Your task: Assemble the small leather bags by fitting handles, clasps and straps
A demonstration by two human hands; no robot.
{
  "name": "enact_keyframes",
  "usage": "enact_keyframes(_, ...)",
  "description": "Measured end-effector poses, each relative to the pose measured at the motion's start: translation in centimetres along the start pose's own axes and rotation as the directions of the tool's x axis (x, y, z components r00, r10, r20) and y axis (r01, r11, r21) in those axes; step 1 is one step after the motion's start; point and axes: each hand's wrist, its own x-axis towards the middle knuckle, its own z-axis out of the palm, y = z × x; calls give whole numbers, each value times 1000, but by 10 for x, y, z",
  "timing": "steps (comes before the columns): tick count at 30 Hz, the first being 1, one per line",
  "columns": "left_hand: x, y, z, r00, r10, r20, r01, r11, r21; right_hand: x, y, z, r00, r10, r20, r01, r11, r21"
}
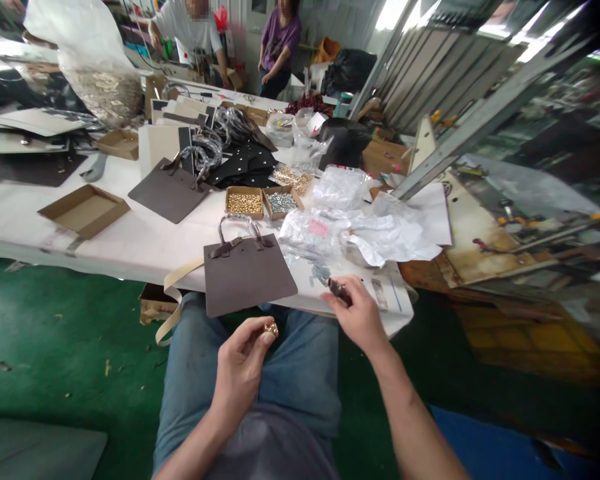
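Observation:
Small gold metal pieces (271,329) show between the thumb and fingers of my left hand (243,357), held above my lap. My right hand (356,312) is closed around a short dark metal tool (339,291) near the table's front edge; its exact kind I cannot make out. Between and beyond my hands lies a dark brown handbag panel (247,275) with wrapped handles and straps, its lower edge jutting past the table edge. Behind it stand a cardboard box of gold fittings (244,203) and another of silver fittings (282,201).
Clear plastic bags (325,233) lie right of the panel. A second brown panel (170,192) and a shallow cardboard box (84,211) are on the left. Black pieces (245,165) are stacked behind. A metal post (450,143) slants up at right. Two people are across the table.

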Motion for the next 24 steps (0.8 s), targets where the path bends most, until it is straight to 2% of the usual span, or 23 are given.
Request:
enact_keyframes(2,1,2,-1,999,30,-31,-29,999,21,24,53,-15,998,29,48,-17,974,-227)
enact_keyframes(4,2,6,-1,993,110,-43,-108,993,54,42,95,-25,991,70,117,-25,937,-348)
enact_keyframes(6,3,12,-1,974,223,-45,-218,972,86,52,119,-28,983,82,162,-11,917,-400)
enact_keyframes(8,4,17,-1,950,307,-50,-300,947,119,52,118,-26,990,57,127,3,904,-428)
enact_keyframes(9,4,18,-2,943,328,-57,-319,939,132,49,108,-23,997,31,68,1,904,-427)
enact_keyframes(11,5,19,-4,942,328,-69,-316,938,145,35,72,-16,996,-36,-87,2,932,-363)
enact_keyframes(12,6,19,-5,947,312,-72,-299,943,144,26,48,-11,986,-66,-150,22,960,-279)
enact_keyframes(13,6,18,-5,955,290,-69,-279,950,139,16,22,-7,982,-95,-163,68,984,-165)
enact_keyframes(14,7,17,-5,962,264,-62,-255,958,131,6,-4,-2,986,-112,-124,109,994,-33)
enact_keyframes(16,7,15,-4,976,214,-37,-209,972,103,-11,-52,8,985,-171,29,162,965,206)
enact_keyframes(18,7,13,-1,983,182,-18,-181,982,61,-22,-85,17,967,-229,112,179,922,342)
enact_keyframes(20,6,11,2,986,169,-14,-168,985,22,-25,-102,23,956,-262,130,191,896,400)
enact_keyframes(24,5,12,1,986,167,7,-167,986,-14,-24,-109,27,953,-267,141,184,884,431)
